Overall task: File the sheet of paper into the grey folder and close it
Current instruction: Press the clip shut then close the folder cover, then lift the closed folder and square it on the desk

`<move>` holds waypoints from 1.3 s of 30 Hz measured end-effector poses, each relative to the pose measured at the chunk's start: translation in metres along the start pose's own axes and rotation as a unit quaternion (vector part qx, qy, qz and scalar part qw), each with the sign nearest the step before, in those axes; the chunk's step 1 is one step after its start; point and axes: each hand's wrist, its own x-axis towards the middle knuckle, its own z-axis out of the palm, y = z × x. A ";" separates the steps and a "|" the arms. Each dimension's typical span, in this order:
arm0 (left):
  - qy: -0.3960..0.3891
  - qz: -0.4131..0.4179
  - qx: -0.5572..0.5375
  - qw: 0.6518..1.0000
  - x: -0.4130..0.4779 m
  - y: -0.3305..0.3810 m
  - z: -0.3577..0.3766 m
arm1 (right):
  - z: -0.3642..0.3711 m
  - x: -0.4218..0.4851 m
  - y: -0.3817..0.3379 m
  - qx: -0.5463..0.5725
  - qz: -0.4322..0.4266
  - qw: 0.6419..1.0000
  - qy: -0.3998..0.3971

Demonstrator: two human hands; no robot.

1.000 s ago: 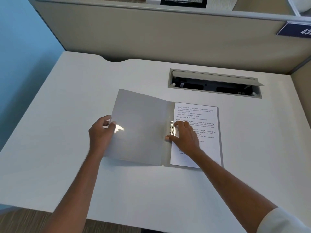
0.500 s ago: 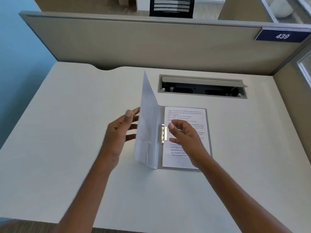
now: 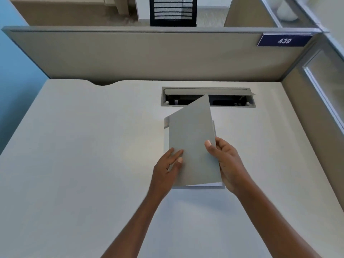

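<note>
Head view: flat grey plastic folder point(image 3: 193, 146) at frame centre on the white tabletop point(image 3: 83, 164), cover tilted, partly closed. Left hand point(image 3: 165, 170) fingers rest released on the cover; right hand point(image 3: 226, 164) fingers pinch its right edge.

Your grey folder point(image 3: 193, 146) sits mid-desk point(image 3: 74, 164), front cover tilted up off the back cover — not flat yet, far corner raised in front of the cable tray opening point(image 3: 208, 97). Your left hand point(image 3: 165, 170) has its fingers flat on the cover near the spine edge. Your right hand point(image 3: 226, 164) pinches the cover's free edge, thumb on top. A thin strip of the sheet of paper point(image 3: 204, 184) shows white under the cover's near edge. Partition point(image 3: 149, 56) behind the desk carries a blue "439" plate point(image 3: 284, 40).
</note>
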 end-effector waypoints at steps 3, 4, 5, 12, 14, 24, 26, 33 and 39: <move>0.001 -0.003 0.036 0.999 -0.002 -0.022 0.009 | -0.028 0.008 0.015 -0.017 -0.009 0.999 0.043; -0.003 -0.001 0.046 0.999 -0.003 -0.027 0.011 | -0.038 0.011 0.021 -0.033 -0.010 0.998 0.059; -0.009 -0.002 0.053 0.999 -0.004 -0.031 0.013 | -0.046 0.015 0.028 -0.054 -0.010 0.996 0.077; -0.035 0.003 0.150 0.988 -0.003 -0.050 0.021 | -0.076 0.035 0.084 -0.374 -0.020 0.911 0.171; -0.033 0.007 0.177 0.984 -0.003 -0.051 0.022 | -0.073 0.040 0.097 -0.488 -0.039 0.861 0.140; 0.004 -0.003 0.198 0.980 -0.004 -0.045 0.028 | -0.063 0.059 0.143 -0.736 -0.149 0.661 -0.009; 0.053 -0.035 0.165 0.984 -0.004 -0.040 0.032 | -0.064 0.059 0.147 -0.745 -0.160 0.647 0.000; 0.198 -0.185 -0.009 0.963 0.024 -0.020 0.029 | -0.064 0.060 0.149 -0.728 -0.170 0.664 0.011; 0.094 -0.242 -0.078 0.963 0.028 -0.036 0.026 | -0.066 0.060 0.149 -0.725 -0.173 0.666 0.021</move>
